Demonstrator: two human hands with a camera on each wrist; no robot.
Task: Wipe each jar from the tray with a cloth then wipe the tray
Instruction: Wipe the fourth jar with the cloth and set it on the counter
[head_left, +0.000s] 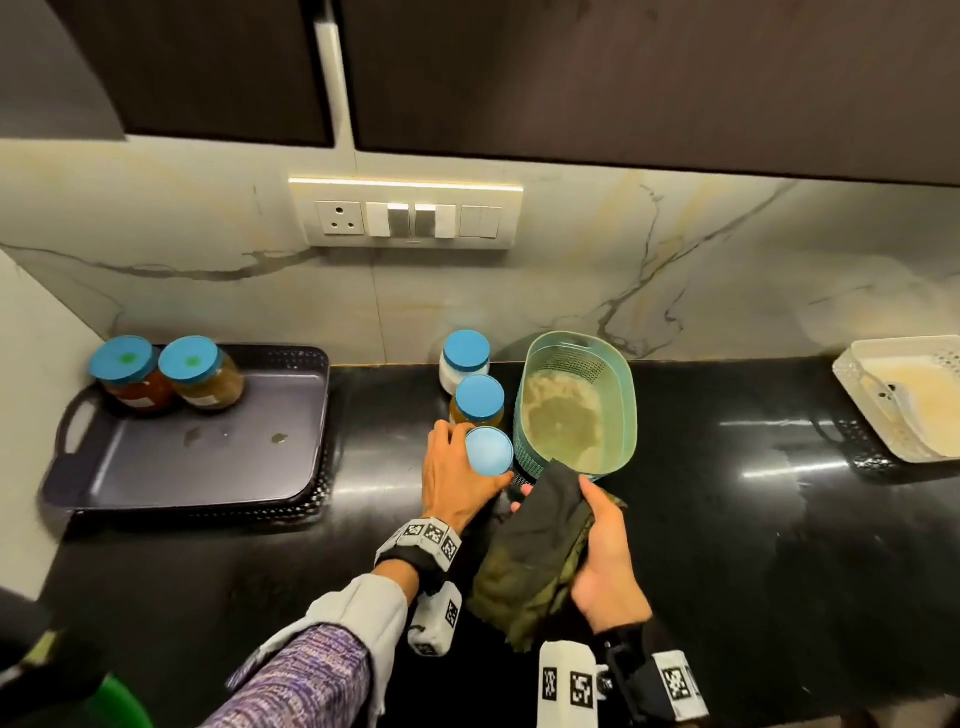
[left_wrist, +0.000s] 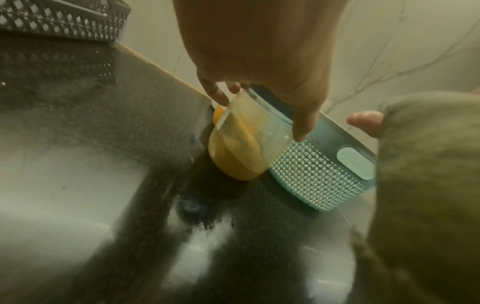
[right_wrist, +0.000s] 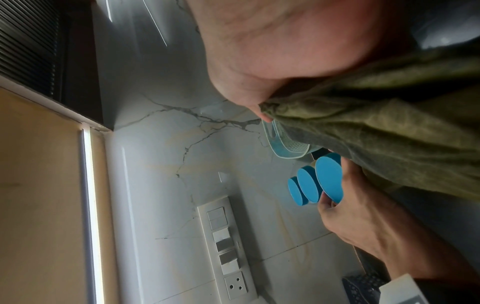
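My left hand (head_left: 457, 475) grips a blue-lidded jar (head_left: 489, 450) of yellow-orange paste (left_wrist: 239, 148), its base on or just above the black counter beside a teal basket (head_left: 626, 410). My right hand (head_left: 605, 551) holds a dark olive cloth (head_left: 535, 556) just right of that jar. Two more blue-lidded jars (head_left: 477, 400) (head_left: 466, 356) stand in a row behind it. On the dark tray (head_left: 218, 467) at the left stand two jars, one reddish (head_left: 130, 371) and one brownish (head_left: 202, 371); small smears mark the tray floor.
The teal basket holds murky water residue. A white basket (head_left: 909, 395) sits at the counter's far right. A switch panel (head_left: 405, 218) is on the marble wall behind, under dark cabinets. The black counter (head_left: 753, 519) is glossy and wet-looking.
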